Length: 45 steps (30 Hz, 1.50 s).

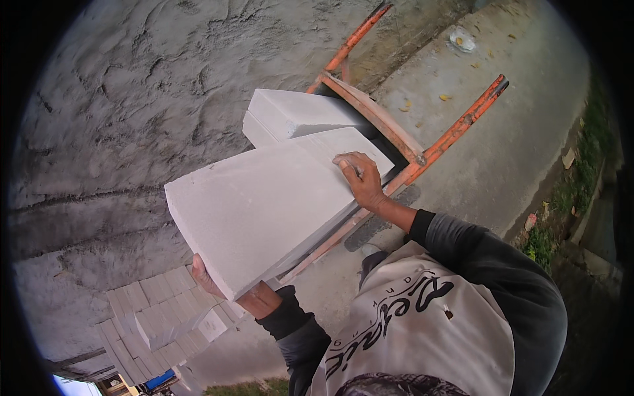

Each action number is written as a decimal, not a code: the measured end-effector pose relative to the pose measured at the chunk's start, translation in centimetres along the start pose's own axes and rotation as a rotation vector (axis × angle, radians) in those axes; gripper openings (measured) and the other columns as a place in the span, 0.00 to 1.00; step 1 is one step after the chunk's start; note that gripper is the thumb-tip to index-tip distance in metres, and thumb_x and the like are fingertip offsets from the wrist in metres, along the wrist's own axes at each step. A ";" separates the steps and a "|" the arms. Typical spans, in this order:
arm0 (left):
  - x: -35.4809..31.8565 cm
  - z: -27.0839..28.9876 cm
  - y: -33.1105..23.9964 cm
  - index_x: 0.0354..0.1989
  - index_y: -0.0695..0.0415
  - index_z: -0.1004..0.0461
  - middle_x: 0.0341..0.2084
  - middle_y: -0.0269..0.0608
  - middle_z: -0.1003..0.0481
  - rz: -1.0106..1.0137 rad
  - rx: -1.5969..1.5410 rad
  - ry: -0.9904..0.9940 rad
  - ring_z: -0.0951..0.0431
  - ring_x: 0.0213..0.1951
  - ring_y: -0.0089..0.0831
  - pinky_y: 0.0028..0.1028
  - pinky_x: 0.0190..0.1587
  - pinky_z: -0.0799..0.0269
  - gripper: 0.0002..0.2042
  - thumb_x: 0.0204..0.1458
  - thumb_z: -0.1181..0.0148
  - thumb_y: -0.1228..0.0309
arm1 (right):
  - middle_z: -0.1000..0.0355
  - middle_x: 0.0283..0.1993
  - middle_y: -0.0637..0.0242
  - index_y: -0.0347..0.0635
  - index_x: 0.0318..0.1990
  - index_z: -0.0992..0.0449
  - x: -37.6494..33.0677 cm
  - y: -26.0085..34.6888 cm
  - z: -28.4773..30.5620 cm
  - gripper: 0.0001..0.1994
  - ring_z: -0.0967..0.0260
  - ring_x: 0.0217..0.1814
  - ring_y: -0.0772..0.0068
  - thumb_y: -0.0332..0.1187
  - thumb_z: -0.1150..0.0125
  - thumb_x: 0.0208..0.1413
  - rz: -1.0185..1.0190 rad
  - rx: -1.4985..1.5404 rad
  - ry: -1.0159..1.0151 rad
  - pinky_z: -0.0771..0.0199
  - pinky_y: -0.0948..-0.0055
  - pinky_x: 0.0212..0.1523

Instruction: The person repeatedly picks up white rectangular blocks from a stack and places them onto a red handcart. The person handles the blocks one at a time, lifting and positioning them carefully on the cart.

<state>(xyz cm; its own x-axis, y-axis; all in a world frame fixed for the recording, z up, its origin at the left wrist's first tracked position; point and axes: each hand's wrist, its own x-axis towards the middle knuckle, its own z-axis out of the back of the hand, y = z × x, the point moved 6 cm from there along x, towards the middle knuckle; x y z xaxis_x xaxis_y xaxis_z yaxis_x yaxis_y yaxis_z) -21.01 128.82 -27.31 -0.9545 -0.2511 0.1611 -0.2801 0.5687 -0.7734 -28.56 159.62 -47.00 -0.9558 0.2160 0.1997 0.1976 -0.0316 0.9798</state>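
A large white building block (257, 204) lies slanted over an orange-framed wheelbarrow (396, 129), its near left end sticking out. My left hand (257, 297) grips that end from below, with the fingers at one corner and part of the palm hidden under the block. My right hand (361, 178) rests on the pale upper surface toward the wheelbarrow's handles. Its fingers are curled closed, and whatever they may hold is hidden. Behind this block, a second white block (300, 112) sits in the wheelbarrow, touching or very near the first.
Several pale blocks (158, 310) are stacked on the ground at the lower left. A rough grey plastered wall (132, 99) runs along the left. Concrete paving (489, 145) stretches to the right, with fallen leaves, a crumpled clear plastic bag (462, 39) and a grassy edge (574, 178).
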 end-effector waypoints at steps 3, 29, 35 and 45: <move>0.4 -3.7 4.2 0.69 0.65 0.39 0.61 0.58 0.30 0.036 0.067 -0.039 0.26 0.60 0.43 0.39 0.59 0.27 0.27 0.62 0.48 0.68 | 0.20 0.47 0.58 0.42 0.44 0.17 0.4 -3.9 0.7 0.17 0.29 0.57 0.56 0.44 0.46 0.68 -0.051 -0.105 -0.001 0.45 0.54 0.66; -24.4 29.7 9.4 0.69 0.66 0.37 0.64 0.60 0.31 0.737 1.308 -0.329 0.24 0.60 0.46 0.34 0.60 0.29 0.34 0.60 0.37 0.57 | 0.23 0.49 0.55 0.40 0.49 0.20 -13.9 11.8 -13.8 0.12 0.30 0.53 0.50 0.33 0.40 0.61 0.387 -0.270 0.787 0.34 0.56 0.56; -45.3 46.6 9.4 0.69 0.63 0.35 0.61 0.54 0.27 0.812 0.905 -0.741 0.22 0.56 0.45 0.40 0.55 0.27 0.35 0.57 0.35 0.55 | 0.21 0.47 0.47 0.37 0.56 0.23 -25.0 -1.1 -22.1 0.19 0.23 0.45 0.45 0.40 0.41 0.64 -0.070 -0.604 1.212 0.26 0.55 0.51; -77.9 54.1 0.4 0.64 0.62 0.32 0.56 0.51 0.28 0.726 0.240 -1.670 0.23 0.51 0.46 0.44 0.49 0.24 0.28 0.60 0.39 0.57 | 0.23 0.56 0.44 0.38 0.62 0.27 -38.0 -14.4 -29.8 0.27 0.27 0.60 0.42 0.48 0.41 0.62 -0.134 -0.913 1.496 0.30 0.53 0.62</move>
<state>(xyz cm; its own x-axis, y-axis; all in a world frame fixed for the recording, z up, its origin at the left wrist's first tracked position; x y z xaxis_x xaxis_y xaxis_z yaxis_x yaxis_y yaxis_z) 58.82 106.20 -73.35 0.2624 -0.5462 -0.7955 0.2546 0.8344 -0.4889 -1.61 122.81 -68.28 -0.4189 -0.7222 -0.5504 0.4346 -0.6917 0.5768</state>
